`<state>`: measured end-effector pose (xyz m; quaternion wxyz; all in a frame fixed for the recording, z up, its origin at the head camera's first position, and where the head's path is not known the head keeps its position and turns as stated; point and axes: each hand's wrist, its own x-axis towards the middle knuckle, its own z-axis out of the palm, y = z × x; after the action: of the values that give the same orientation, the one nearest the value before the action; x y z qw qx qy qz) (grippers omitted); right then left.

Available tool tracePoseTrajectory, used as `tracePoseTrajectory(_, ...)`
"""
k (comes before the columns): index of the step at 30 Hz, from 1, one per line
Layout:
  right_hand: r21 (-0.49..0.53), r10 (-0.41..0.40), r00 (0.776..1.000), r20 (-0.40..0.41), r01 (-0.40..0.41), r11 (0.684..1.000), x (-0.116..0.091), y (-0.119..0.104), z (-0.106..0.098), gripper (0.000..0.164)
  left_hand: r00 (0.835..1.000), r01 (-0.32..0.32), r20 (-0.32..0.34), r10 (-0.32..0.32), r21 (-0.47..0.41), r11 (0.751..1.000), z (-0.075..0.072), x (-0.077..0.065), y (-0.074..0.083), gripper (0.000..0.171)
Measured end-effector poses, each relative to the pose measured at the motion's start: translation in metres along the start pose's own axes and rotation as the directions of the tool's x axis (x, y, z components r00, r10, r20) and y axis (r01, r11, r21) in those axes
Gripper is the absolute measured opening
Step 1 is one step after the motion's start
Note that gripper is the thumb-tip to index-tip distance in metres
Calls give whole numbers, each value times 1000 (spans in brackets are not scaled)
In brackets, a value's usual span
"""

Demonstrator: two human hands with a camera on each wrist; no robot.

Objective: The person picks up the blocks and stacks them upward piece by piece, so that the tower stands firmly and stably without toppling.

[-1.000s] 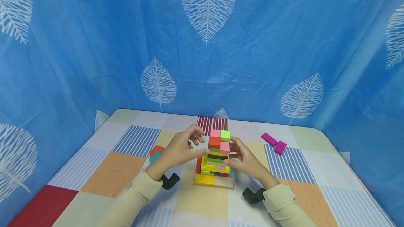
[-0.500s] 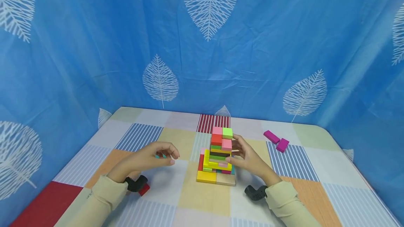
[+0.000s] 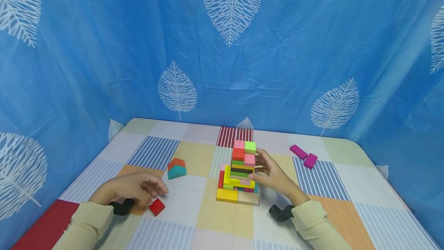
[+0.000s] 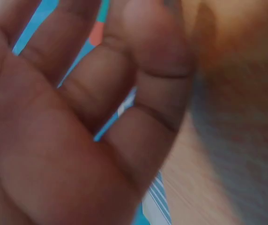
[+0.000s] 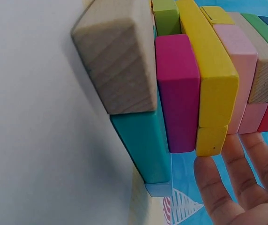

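A multicoloured tower of wooden blocks [image 3: 243, 171] stands at the middle of the table, wide at its base and narrower above. Beside its right side is my right hand [image 3: 274, 174], thumb toward the front. In the right wrist view, extended fingers [image 5: 239, 171] lie at the side of the stacked blocks; whether every fingertip touches is hard to tell. My left hand [image 3: 135, 188] is low at the left, fingers loosely bent, next to a small red block [image 3: 157, 206]. Nothing shows in the left hand's grasp, and its wrist view is mostly filled by palm and fingers.
Behind the left hand an orange arched block [image 3: 177, 162] sits against a teal curved block [image 3: 177, 171]. Two magenta blocks [image 3: 298, 151] lie at the back right. A patchwork cloth [image 3: 222, 223] covers the table, and a blue leaf-print curtain [image 3: 270, 68] hangs around it.
My left hand has moved from beside the tower leftward and down to the red block, uncovering the orange and teal blocks. The right hand has stayed at the tower.
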<state>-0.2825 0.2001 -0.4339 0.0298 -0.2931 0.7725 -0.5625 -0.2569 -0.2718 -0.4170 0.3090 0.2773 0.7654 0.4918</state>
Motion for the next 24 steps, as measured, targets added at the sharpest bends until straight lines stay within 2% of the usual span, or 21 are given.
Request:
tracePoseTrajectory(2,-2,-3,1000,1,3,1000,0,0,0,78,999,35,11,-35,-37,999,1,-4,-3,42)
tracePoseTrajectory(6,-1,-13,1000,3,13,1000,1,1,0,77,999,25,21,-24,-18,1000,3,-5,-4,44)
tracePoseTrajectory(13,4,-24,1000,8,23,1000,1,2,1,76,998,56,-29,-56,8,998,8,-1,-1,37)
tracePoseTrajectory(17,1,-19,1000,5,19,1000,1,0,0,76,997,52,-55,-51,14,999,8,1,1,36)
tracePoseTrajectory(19,1,-16,1000,5,16,1000,1,0,0,75,996,46,-76,-43,38,998,9,2,4,36)
tracePoseTrajectory(24,0,-11,1000,5,11,1000,1,0,0,75,985,11,-169,20,182,983,12,9,17,34)
